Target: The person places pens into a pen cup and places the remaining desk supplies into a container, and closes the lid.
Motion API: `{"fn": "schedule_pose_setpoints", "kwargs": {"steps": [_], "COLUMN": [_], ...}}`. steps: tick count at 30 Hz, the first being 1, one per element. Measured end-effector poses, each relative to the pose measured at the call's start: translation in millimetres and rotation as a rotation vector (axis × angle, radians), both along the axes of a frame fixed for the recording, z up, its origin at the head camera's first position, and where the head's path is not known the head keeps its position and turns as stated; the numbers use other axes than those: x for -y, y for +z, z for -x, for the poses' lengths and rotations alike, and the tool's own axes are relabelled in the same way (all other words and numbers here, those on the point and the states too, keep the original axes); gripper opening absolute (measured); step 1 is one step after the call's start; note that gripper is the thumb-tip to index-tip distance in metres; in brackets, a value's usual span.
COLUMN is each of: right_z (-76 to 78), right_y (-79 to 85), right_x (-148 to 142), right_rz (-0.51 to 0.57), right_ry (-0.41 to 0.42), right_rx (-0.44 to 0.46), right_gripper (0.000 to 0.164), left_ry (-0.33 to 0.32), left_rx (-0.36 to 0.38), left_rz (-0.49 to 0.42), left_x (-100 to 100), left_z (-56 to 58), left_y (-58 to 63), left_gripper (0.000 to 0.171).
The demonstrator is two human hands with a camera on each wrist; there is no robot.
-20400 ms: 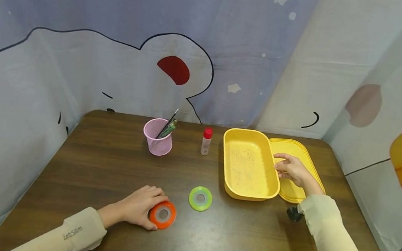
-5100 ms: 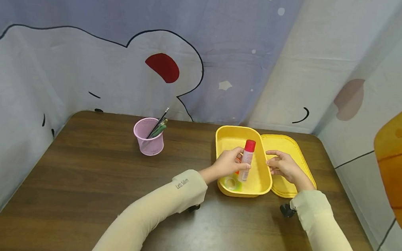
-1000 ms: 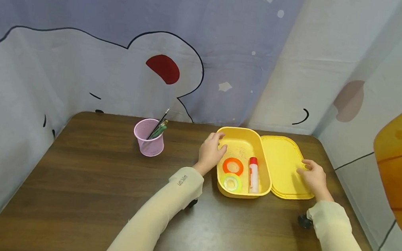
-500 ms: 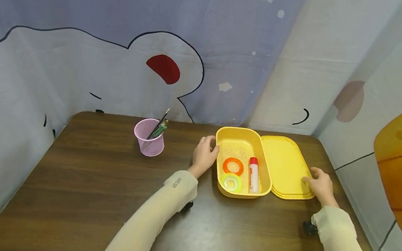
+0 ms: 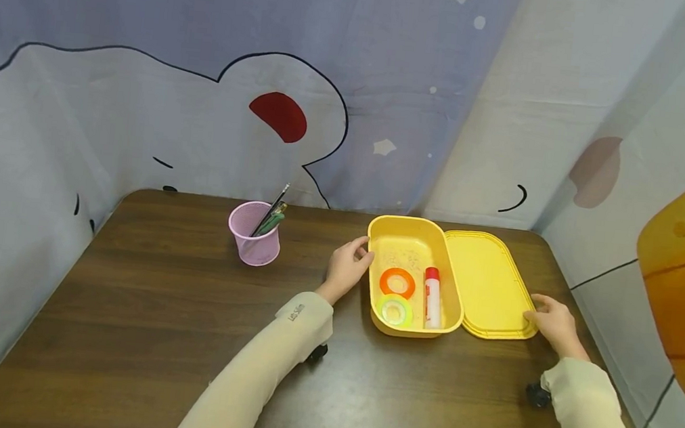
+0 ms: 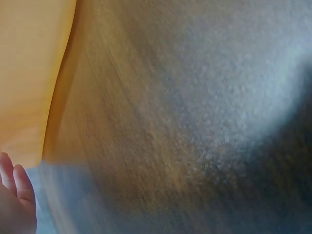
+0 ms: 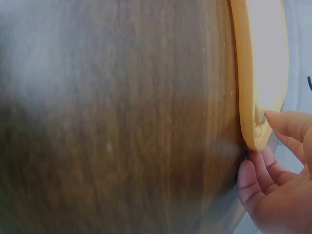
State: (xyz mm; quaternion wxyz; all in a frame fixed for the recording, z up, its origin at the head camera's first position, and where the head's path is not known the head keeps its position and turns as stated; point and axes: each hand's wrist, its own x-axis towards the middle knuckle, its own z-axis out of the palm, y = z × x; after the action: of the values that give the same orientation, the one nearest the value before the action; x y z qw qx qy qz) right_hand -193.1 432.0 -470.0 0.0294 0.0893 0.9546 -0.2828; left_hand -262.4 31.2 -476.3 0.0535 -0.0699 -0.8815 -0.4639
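Note:
A yellow plastic box (image 5: 419, 244) stands at the back right. Inside it lie an orange tape roll (image 5: 384, 282), a green tape roll (image 5: 380, 310) and a red-capped glue stick (image 5: 431, 300). My left hand (image 5: 345, 268) is at the box's left side, fingertips right at the rim; in the left wrist view its relaxed fingers (image 6: 23, 183) show beside the box wall. The box's lid (image 5: 486, 281) lies flat to the right of it. My right hand (image 5: 556, 324) pinches the lid's near right edge, thumb on top and fingers beneath in the right wrist view.
Left of the box, a pink mesh cup (image 5: 258, 251) holds several pens and pencils (image 5: 270, 221). The brown wooden table (image 5: 187, 309) meets a printed curtain (image 5: 401, 97) along its back and right edges.
Glue stick and tape rolls have gone from table into the box. Over the last second, my left hand left the box's inside for its left rim; my right hand slid right to the lid's edge.

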Motion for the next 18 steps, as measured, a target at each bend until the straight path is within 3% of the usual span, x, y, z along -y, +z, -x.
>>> {"fn": "schedule_pose_setpoints", "kwargs": {"steps": [6, 13, 18], "right_z": [-3.4, -8.3, -7.9], "right_y": [-0.6, -0.7, -3.8], "right_x": [-4.9, -8.6, -9.2], "right_rz": [0.068, 0.161, 0.156], "right_ry": [0.009, -0.005, -0.03], "right_rx": [0.036, 0.051, 0.045], "right_gripper": [0.049, 0.048, 0.047], "left_ry": [-0.008, -0.036, -0.054], "left_rx": [0.038, 0.076, 0.112], "left_rz": [-0.022, -0.128, -0.178], "left_x": [0.7, 0.2, 1.0], "left_z": [-0.1, 2.0, 3.3], "left_y": [0.4, -2.0, -1.3], "left_gripper": [0.042, 0.043, 0.044]}}
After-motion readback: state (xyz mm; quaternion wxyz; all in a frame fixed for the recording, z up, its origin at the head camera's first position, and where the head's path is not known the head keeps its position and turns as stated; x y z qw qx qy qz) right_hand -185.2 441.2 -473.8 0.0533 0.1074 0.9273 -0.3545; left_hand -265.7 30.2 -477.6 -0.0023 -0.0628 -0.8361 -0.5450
